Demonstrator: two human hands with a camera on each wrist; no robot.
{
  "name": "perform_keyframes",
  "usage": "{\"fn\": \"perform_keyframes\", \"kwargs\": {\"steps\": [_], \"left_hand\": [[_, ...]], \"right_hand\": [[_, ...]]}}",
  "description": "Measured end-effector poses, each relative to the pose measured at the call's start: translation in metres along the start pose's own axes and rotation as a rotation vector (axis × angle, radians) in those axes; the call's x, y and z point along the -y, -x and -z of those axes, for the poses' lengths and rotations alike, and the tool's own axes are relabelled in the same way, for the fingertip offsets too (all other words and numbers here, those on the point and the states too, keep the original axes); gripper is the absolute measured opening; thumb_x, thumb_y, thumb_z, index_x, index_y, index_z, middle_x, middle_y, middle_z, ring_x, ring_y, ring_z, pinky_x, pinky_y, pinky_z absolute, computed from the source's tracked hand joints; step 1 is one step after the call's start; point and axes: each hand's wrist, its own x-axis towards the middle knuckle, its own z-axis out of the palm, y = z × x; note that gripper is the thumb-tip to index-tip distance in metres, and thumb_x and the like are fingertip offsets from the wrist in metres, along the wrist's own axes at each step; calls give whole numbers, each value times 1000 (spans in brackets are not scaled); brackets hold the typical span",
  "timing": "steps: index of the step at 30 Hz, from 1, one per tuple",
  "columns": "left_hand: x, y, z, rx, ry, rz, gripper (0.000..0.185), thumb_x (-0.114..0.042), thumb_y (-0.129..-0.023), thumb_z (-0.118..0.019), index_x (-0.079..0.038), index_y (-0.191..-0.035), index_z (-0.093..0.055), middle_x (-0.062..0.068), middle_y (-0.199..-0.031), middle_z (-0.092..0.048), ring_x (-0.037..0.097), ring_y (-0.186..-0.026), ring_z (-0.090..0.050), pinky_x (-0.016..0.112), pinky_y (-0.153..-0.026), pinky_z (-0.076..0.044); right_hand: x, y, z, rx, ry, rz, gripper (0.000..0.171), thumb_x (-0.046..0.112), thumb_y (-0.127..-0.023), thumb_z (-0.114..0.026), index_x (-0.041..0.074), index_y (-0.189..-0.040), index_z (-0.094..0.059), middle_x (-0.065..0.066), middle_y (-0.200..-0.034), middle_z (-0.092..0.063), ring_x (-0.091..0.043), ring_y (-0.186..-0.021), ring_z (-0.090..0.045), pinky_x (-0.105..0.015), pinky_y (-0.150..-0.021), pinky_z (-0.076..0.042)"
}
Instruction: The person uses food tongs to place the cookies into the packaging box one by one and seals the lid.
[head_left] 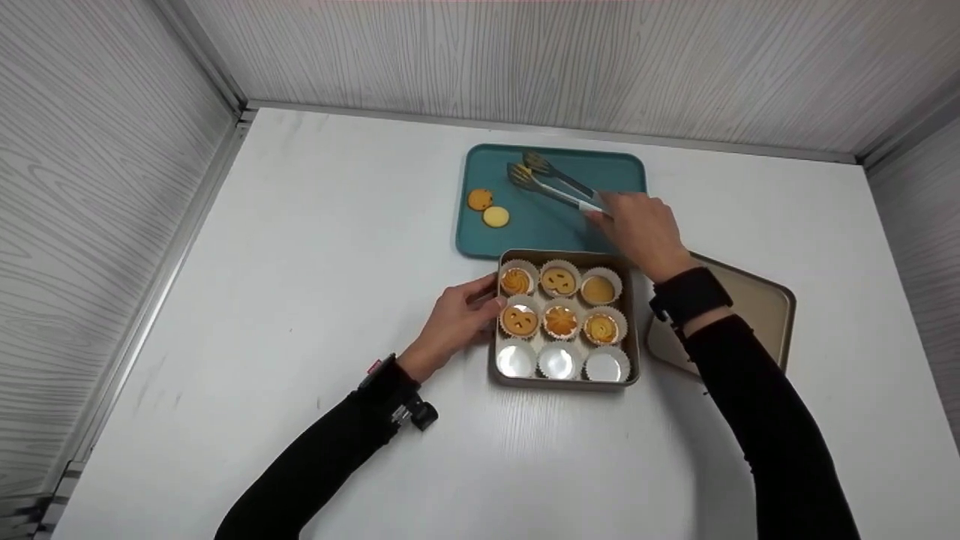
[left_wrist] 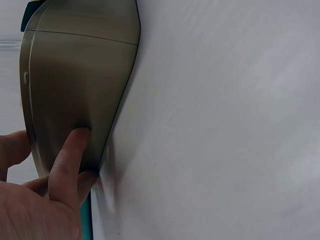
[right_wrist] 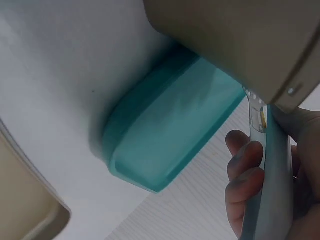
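Right hand (head_left: 643,229) is gripping the grey-handled metal tongs (head_left: 551,184) over the teal rectangular tray (head_left: 622,169), two round cookies (head_left: 487,208) lying left of it. Left hand (head_left: 457,319), fingers pressing, is steadying the square gold baking tin (head_left: 634,330) of paper-cupped cookies just below. Tan lid (head_left: 765,307) is lying under the right forearm on the white tabletop (head_left: 300,262).

The tongs (head_left: 551,183) — a pale handle with dark slotted tips — lie slantwise across the teal tray (head_left: 480,161), tips apart and pointing to its far left. The square gold tin (head_left: 634,322) sits just in front of the tray — six cookies in paper cups, three near cups empty.
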Motion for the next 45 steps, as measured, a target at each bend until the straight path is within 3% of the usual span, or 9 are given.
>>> {"fn": "perform_keyframes", "kwargs": {"steps": [3,10,20,27,34,38,45], "left_hand": [[0,0,0,-7,-6,3,59,-16,-103,-65,2,-155,-43,19,-154,-50,28,-137,-55,33,-105,-52],[1,-1,0,-6,2,12,59,-15,-104,-65,3,-155,-42,20,-154,-50,29,-137,-54,34,-104,-52],[1,-1,-1,-4,-12,19,59,-17,-104,-65,1,-156,-42,19,-155,-50,29,-138,-54,34,-105,-52],[1,0,-1,5,-4,26,60,-19,-104,-65,-1,-157,-41,18,-156,-48,29,-138,-54,35,-100,-56],[0,0,0,-5,-9,13,60,-19,-104,-65,-1,-156,-42,18,-156,-48,29,-138,-53,35,-105,-52],[0,0,0,4,25,44,60,-20,-104,-65,-2,-157,-41,17,-157,-47,28,-137,-54,36,-97,-57],[1,1,1,11,43,67,59,-19,-105,-63,-4,-158,-41,15,-158,-47,26,-136,-56,35,-89,-61]], "right_hand": [[-3,5,1,-6,-10,-2,35,31,-103,-67,-2,-113,-72,-22,-94,-73,-41,-78,-68,-57,-66,-57],[-8,15,4,-16,0,5,30,32,-103,-67,2,-97,-68,-19,-81,-68,-37,-70,-64,-56,-59,-53],[-15,31,6,-8,-59,3,34,30,-103,-66,0,-119,-70,-21,-96,-73,-40,-82,-69,-56,-67,-56],[-22,46,10,-14,-82,-2,37,31,-103,-66,1,-125,-69,-14,-86,-70,-28,-69,-59,-44,-59,-49],[-26,64,12,-24,-105,-8,39,33,-104,-65,3,-129,-68,-10,-80,-66,-26,-66,-54,-39,-57,-42],[-25,79,16,-46,-114,-21,44,34,-104,-64,3,-135,-66,-13,-86,-69,-26,-69,-55,-39,-60,-42],[-22,110,19,-125,-117,49,40,29,-102,-68,2,-133,-67,-9,-77,-61,-22,-64,-49,-33,-57,-37]]}}
